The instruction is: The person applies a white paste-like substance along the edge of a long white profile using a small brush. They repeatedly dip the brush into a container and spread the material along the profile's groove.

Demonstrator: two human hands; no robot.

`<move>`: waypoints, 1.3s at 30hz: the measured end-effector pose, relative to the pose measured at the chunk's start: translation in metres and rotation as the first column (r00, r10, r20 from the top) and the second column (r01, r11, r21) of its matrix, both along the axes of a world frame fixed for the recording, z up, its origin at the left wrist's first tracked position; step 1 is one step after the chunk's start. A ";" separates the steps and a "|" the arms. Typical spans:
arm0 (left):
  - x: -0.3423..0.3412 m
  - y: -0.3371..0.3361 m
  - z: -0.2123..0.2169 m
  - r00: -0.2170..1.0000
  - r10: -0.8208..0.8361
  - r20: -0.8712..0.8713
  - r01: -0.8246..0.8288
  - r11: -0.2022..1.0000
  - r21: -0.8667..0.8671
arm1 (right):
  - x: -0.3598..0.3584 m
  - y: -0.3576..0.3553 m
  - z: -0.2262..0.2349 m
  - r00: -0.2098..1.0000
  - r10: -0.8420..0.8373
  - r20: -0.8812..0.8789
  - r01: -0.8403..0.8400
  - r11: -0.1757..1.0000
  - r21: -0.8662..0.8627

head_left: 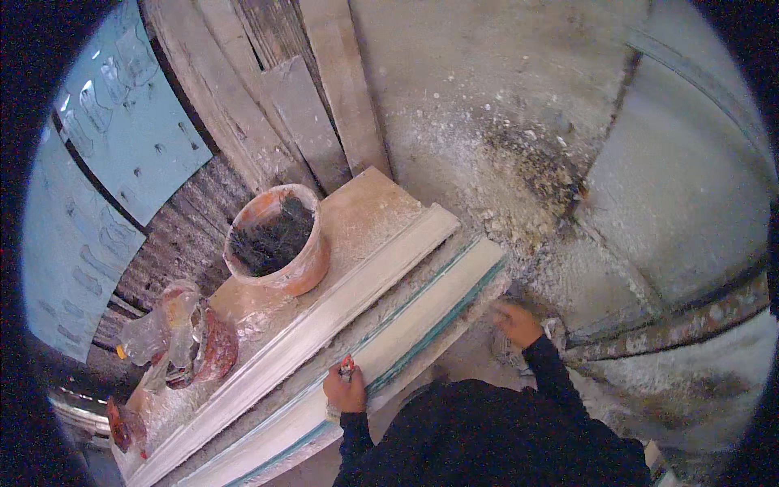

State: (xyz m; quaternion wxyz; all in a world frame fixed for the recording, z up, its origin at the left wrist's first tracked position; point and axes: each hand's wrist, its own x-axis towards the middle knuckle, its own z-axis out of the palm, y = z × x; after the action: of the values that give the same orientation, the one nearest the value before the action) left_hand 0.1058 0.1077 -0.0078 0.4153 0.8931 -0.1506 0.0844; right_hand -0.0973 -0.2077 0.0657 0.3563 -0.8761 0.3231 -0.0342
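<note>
My left hand (345,391) is closed around a small orange-red and metal object (347,368) whose kind I cannot make out. It rests over a long, flat cream strip (430,302) with teal edges, which runs slantwise across the bench. Close to the right end of that strip is my right hand (518,323), beside its near edge; its fingers are blurred, and nothing can be made out in them. Parallel to the strip, on its far side, lies a long white ridged moulding (324,316).
On the plaster-dusted board (369,203) stands an orange bucket (312,268) holding dark, bristly material. Left of it are a crumpled clear plastic bottle (146,339) and a reddish container (217,345). Wooden planks (300,114) lean behind. Crumbly debris (527,183) covers the floor.
</note>
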 end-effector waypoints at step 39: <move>-0.047 -0.175 0.037 0.908 0.154 -0.390 -0.402 0.584 -0.705 | 0.158 -0.294 -0.002 0.531 0.645 -0.550 -0.811 0.575 -0.109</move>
State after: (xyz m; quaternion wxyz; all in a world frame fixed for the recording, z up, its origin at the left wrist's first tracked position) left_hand 0.0590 -0.0673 0.0295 0.7550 0.6428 0.1054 0.0747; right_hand 0.0610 -0.5014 0.0639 0.0878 -0.9593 -0.0189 0.2679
